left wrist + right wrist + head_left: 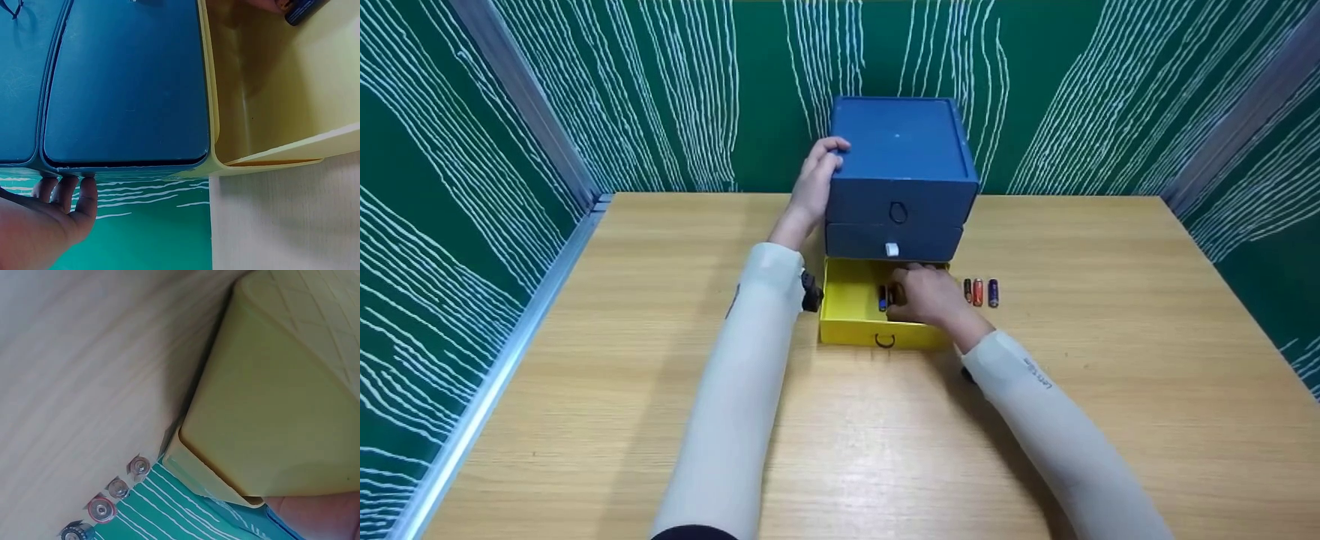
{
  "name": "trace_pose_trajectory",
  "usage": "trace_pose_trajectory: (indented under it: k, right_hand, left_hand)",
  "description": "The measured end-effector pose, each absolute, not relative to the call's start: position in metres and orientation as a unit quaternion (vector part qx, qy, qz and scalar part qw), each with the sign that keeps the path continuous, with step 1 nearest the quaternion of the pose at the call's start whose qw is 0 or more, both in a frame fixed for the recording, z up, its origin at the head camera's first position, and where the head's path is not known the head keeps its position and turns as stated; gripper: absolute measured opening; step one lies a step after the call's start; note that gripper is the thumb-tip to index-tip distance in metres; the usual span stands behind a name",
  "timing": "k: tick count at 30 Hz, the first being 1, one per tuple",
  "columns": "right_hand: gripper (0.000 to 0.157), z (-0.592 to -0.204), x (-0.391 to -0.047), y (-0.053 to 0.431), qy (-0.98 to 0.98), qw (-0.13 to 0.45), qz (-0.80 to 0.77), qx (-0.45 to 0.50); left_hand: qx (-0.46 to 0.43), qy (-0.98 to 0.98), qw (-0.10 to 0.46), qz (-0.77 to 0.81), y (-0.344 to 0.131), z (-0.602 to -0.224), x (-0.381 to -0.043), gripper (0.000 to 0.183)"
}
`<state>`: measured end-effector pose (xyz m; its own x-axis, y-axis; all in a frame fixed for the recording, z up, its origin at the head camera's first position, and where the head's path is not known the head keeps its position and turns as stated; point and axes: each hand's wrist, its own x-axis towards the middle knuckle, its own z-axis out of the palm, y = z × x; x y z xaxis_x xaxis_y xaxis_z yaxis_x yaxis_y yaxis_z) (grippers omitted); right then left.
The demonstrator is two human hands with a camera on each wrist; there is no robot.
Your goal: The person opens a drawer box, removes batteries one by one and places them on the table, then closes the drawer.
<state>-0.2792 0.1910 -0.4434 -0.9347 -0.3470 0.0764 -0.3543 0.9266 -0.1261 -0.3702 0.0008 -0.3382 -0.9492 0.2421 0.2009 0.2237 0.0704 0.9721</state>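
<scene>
A blue drawer unit (900,142) stands at the back of the table, its yellow bottom drawer (847,332) pulled out. My left hand (812,184) rests against the unit's left side, fingertips at the top edge; in the left wrist view its fingers (85,197) press on the side wall. Inside the drawer, my right hand (930,296) pinches a small dark battery, mostly covered by the fingers. Left of those fingertips lies a blue and black battery (883,298) on the drawer floor. The right wrist view shows mainly the drawer's outer wall (270,410), most of the hand hidden.
Right of the drawer, several batteries stand in a row, including a red one (978,292) and a dark blue one (994,293). The middle drawer has a white knob (892,250). A green wall (780,97) with white lines rises behind the wooden table (675,315).
</scene>
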Motion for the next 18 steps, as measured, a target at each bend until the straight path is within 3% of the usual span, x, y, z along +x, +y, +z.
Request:
trace_pose_trajectory:
  k: [9, 18]
  right_hand:
    - [0.044, -0.439, -0.277, 0.194, -0.973, 0.029, 0.119, 0.194]
    - [0.04, -0.437, -0.275, 0.198, -0.964, -0.008, 0.19, 0.186]
  left_hand:
    - [0.16, 0.73, 0.005, 0.665, 0.001, -0.337, -0.371, 0.025]
    - [0.159, 0.736, 0.003, 0.658, 0.0, -0.322, -0.351, 0.03]
